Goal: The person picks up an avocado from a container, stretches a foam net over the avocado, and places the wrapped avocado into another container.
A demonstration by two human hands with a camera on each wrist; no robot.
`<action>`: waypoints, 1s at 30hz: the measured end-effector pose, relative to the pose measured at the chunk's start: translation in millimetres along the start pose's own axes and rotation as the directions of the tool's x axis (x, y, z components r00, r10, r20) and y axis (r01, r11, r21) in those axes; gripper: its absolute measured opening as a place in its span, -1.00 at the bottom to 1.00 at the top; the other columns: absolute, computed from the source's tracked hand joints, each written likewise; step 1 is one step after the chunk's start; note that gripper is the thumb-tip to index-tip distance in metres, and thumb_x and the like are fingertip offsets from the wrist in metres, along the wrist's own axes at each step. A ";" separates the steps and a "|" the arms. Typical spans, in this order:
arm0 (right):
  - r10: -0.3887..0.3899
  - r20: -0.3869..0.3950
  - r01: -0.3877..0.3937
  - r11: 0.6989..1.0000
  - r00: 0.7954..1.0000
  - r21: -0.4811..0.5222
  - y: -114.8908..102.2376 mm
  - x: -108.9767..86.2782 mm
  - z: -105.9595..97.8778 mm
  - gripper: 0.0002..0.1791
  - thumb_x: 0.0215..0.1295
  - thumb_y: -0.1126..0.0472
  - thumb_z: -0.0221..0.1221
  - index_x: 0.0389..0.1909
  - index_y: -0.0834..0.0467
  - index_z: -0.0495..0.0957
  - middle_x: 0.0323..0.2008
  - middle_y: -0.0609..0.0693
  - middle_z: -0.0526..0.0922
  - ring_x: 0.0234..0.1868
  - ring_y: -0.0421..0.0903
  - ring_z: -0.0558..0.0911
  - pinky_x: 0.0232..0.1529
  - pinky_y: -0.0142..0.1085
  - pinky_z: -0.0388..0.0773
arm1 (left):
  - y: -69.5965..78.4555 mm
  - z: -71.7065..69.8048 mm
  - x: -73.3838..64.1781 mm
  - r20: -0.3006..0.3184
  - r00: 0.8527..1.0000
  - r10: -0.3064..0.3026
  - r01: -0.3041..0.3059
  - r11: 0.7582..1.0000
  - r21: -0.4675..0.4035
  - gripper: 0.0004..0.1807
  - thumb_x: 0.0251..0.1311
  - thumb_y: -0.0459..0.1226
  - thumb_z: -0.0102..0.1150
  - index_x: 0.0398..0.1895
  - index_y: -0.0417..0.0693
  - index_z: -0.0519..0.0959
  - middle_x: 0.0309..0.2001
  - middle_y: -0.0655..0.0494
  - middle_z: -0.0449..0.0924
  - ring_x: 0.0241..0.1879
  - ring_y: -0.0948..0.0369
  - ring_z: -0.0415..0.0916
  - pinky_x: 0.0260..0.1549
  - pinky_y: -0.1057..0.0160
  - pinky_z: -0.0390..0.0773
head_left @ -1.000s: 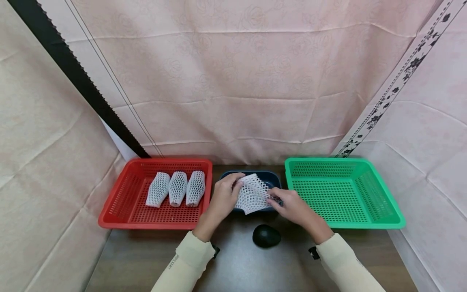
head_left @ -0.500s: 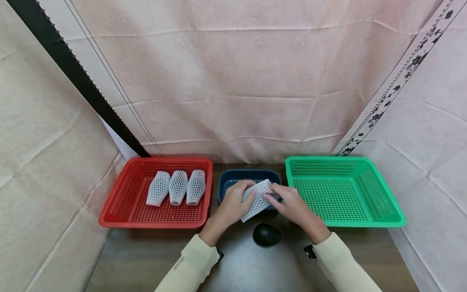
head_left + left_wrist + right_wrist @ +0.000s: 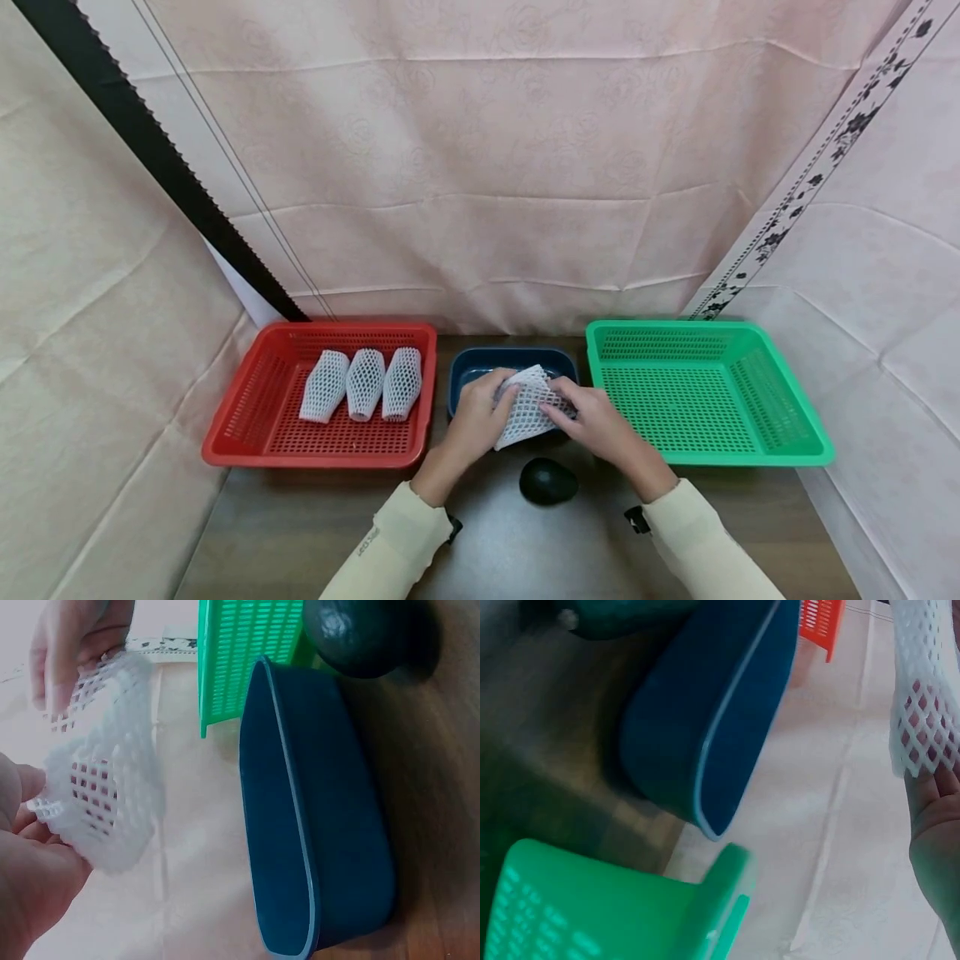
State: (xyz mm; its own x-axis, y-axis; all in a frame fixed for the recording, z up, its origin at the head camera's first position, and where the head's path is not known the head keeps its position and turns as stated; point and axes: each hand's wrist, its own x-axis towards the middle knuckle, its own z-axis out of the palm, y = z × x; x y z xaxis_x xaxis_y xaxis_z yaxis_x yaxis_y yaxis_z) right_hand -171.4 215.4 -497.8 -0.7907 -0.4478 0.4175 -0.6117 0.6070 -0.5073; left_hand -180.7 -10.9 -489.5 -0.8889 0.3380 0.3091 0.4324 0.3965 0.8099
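While the dark avocado (image 3: 548, 482) is lying untouched on the wooden table (image 3: 300, 533) nearest the person, both hands are working a white foam net sleeve (image 3: 527, 406) just above and behind it. The left hand (image 3: 476, 417) is pinching one edge of the sleeve with curled fingers, and the right hand (image 3: 596, 421) is pinching the opposite edge, so the mesh is being held in the air over the near rim of the dark blue tub (image 3: 480, 367). In the left wrist view the sleeve (image 3: 105, 787) is hanging open as a loose tube between the fingertips, though the blur there is making it hard to tell how wide the mouth is.

The step in hand looks to be spreading the sleeve open; the next move is probably calling for one hand to let go and bring the avocado up, while the other is keeping the mouth of the net stretched.

Farther back on the left, a red basket (image 3: 247, 417) is holding three more net sleeves (image 3: 364, 385) lying side by side. On the right, a green basket (image 3: 780, 433) is sitting just beside the tub. Pink cloth (image 3: 480, 167) is hanging behind everything. Nothing is standing between the hands and the avocado; only the tub's rim is sitting close under the sleeve.
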 end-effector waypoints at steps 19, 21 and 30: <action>0.017 -0.026 -0.016 1.000 1.000 0.024 1.9 -5.1 5.0 -0.85 0.41 0.26 0.30 -0.06 0.06 0.61 -0.19 -0.12 0.74 -0.26 -0.32 0.66 -0.25 -0.31 0.72 | -20.3 -4.0 -2.3 0.069 0.979 -0.189 0.194 0.979 -0.060 -0.64 0.56 -0.10 0.04 0.28 0.01 0.50 0.14 0.03 0.65 -0.07 0.16 0.64 0.05 0.10 0.70; 0.001 -0.037 0.000 1.000 0.999 0.021 0.5 -3.5 4.1 -0.84 0.40 0.27 0.30 -0.06 0.07 0.60 -0.17 -0.10 0.75 -0.24 -0.30 0.68 -0.24 -0.29 0.72 | -21.5 -1.7 -3.2 0.091 0.977 -0.193 0.200 0.977 -0.078 -0.62 0.57 -0.07 0.00 0.30 0.01 0.47 0.16 0.02 0.63 -0.05 0.14 0.64 0.06 0.07 0.70; 0.020 -0.039 -0.021 1.000 0.999 -0.010 -9.3 2.5 -0.6 -0.82 0.41 0.25 0.30 -0.02 0.12 0.61 -0.12 -0.03 0.78 -0.20 -0.21 0.73 -0.18 -0.32 0.73 | -23.6 7.0 -8.2 0.229 0.946 -0.228 0.270 0.948 -0.171 -0.47 0.54 0.10 -0.04 0.41 0.08 0.25 0.26 -0.01 0.51 0.04 0.12 0.58 0.07 0.06 0.66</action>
State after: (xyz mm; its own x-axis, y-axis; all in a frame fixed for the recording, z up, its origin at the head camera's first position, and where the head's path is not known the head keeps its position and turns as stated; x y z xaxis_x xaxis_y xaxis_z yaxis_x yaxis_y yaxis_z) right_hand -167.6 209.0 -491.5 -0.8014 -0.4092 0.4363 -0.5948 0.6225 -0.5086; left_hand -182.5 -17.0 -514.7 -0.9050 0.4253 -0.0064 0.1441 0.3208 0.9361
